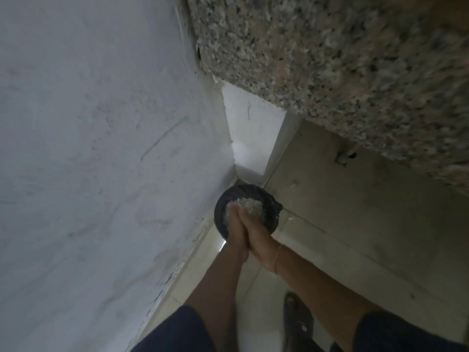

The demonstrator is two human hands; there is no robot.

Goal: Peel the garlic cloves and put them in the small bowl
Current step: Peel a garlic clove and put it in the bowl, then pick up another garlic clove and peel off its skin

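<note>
As I look down through the head camera, both hands meet over a small bin lined with a black bag, which stands on the floor in the corner. The left hand and the right hand are pressed flat together, palm against palm. Their fingers run straight and point down into the mouth of the bin. At the fingertips I see a heap of pale papery peelings, whitish and flaky against the black liner. I cannot tell whether any of it is caught between the palms or whether all of it already lies in the bin; the frame is soft there. A thin thread bracelet circles the right wrist.

The bin sits tight against a white wall on the left and just beside a white support that drops from under the speckled granite worktop, which fills the upper right. A small white pipe stub shows low beneath the worktop's edge. Near the bottom, a foot in a dark sandal stands on the pale floor tiles between the two forearms, and dark blue cloth covers the bottom corners.
</note>
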